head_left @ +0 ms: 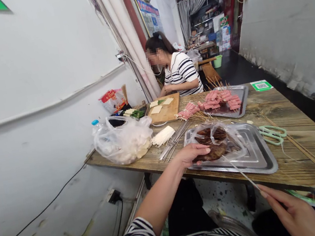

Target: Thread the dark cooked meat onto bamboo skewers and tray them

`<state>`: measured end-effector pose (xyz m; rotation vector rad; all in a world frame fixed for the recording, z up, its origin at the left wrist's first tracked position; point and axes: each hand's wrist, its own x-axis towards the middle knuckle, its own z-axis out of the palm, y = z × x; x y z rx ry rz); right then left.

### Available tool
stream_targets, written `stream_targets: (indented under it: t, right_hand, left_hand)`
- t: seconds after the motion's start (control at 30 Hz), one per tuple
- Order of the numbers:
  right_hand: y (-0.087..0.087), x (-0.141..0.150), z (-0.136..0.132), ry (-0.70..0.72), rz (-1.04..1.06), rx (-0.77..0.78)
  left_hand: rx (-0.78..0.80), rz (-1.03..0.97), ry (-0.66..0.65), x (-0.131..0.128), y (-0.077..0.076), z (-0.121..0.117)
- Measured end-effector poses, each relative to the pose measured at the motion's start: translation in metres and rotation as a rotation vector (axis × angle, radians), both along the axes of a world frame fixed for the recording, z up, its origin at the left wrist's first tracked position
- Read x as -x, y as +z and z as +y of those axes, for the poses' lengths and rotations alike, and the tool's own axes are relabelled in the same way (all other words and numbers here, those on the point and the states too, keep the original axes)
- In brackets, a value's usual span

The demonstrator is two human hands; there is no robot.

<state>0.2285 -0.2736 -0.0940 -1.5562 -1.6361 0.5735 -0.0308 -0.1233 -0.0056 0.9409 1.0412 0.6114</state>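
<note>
The wooden table [301, 131] is the biggest thing here. A shiny tray [269, 155] sits on it, close by the near edge, around the middle. A clear bag [237, 142] lies in the tray, toward its left end. The brown food [214, 152] is in a heap at the bag's mouth, by the tray's near left side. The right hand [261, 190] is out past the tabletop's near edge, pinching a thin stick [242, 172]. The left hand [192, 153] pinches one flat brown piece, thumb on top. The stick's tip is at that piece, but I can't tell if it has gone in. The tip points toward the left hand, so a slip could poke a finger. Pushing too hard or crooked could tear the piece. The loose bag could snag on the stick, too.
</note>
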Motion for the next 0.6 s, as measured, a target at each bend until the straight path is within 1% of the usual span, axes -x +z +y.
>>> stream_targets:
  t: [0.13, 0.3, 0.43, 0.6]
  right_hand:
    - [0.0011, 0.0016, -0.0011, -0.011, 0.009, -0.018]
    - [0.0050, 0.0033, -0.0018, -0.017, 0.061, -0.005]
    - [0.0070, 0.0021, -0.0032, -0.010, 0.070, -0.004]
    - [0.0075, 0.0012, -0.0041, -0.005, 0.064, -0.001]
  left_hand:
    - [0.010, -0.043, -0.053, 0.0001, -0.0003, 0.0005]
    - [0.017, -0.081, -0.068, 0.0035, -0.0063, 0.0020]
    - [0.017, -0.063, -0.042, 0.0063, -0.0090, 0.0021]
    - [0.007, -0.051, 0.002, 0.0059, -0.0062, 0.0001]
